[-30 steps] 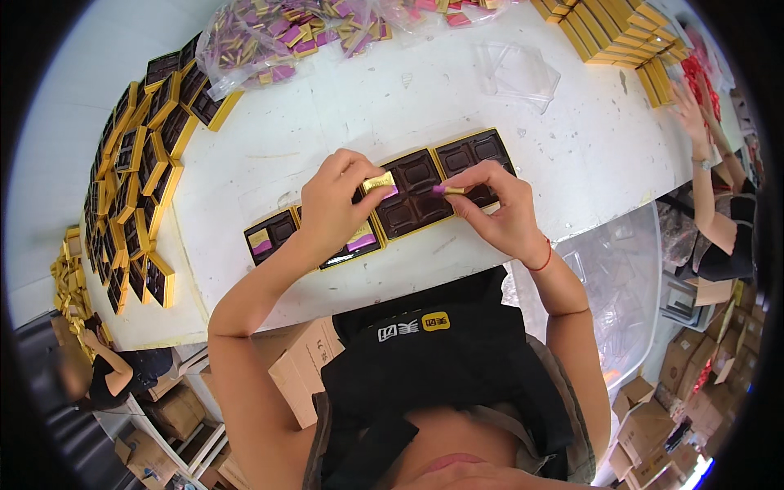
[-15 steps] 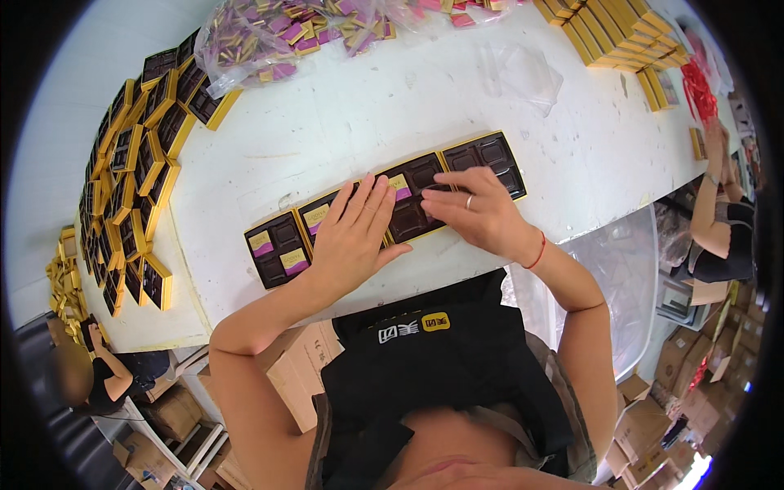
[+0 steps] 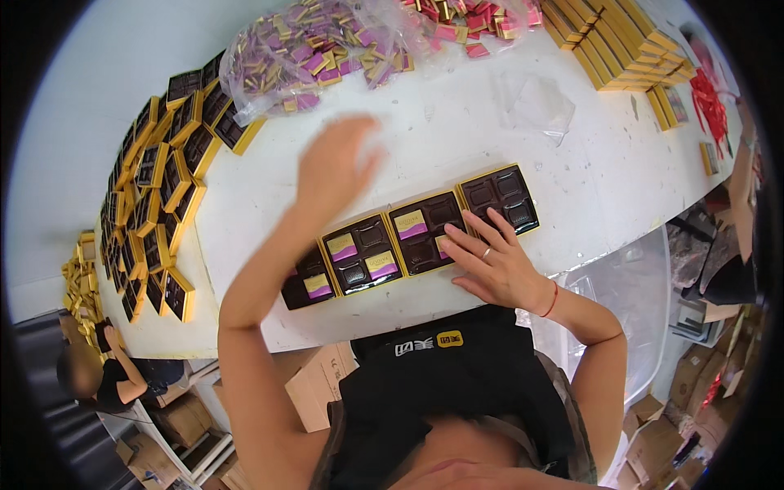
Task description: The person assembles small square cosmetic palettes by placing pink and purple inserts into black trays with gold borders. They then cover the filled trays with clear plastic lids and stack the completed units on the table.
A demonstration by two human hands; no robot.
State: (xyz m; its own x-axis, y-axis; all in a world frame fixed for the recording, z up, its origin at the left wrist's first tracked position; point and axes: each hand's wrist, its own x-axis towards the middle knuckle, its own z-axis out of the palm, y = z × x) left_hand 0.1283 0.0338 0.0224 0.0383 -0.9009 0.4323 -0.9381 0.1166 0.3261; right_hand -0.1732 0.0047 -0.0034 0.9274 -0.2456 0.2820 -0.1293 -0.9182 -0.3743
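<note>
Several dark-brown trays in gold boxes (image 3: pixel 422 257) stand side by side in a row before me, each with square hollows. Wrapped purple-and-gold squares (image 3: pixel 381 265) lie in some hollows; the rightmost box (image 3: pixel 482 192) shows bare hollows only. My right hand (image 3: pixel 505 269) is open, its fingers spread over the third box from the left. Its fingertips touch a purple-and-gold square (image 3: pixel 445 247) there, partly hidden by them. My left hand (image 3: pixel 339 159) is raised beyond the row and smeared by motion, nearest the clear bag of purple-and-gold squares (image 3: pixel 314 57). Its forearm covers part of the leftmost box (image 3: pixel 300 296).
Gold boxes with brown trays (image 3: pixel 196 151) are heaped at the left. At the back lie pink-and-gold squares (image 3: pixel 474 28) and a crumpled clear plastic sheet (image 3: pixel 539 106). Closed gold boxes (image 3: pixel 621 49) stand stacked at the back right. Another person (image 3: pixel 118 376) sits at the far left.
My left hand has lifted off the boxes and moved away toward the bag. My right hand has opened out and settled over the third box. The whole view has shifted slightly.
</note>
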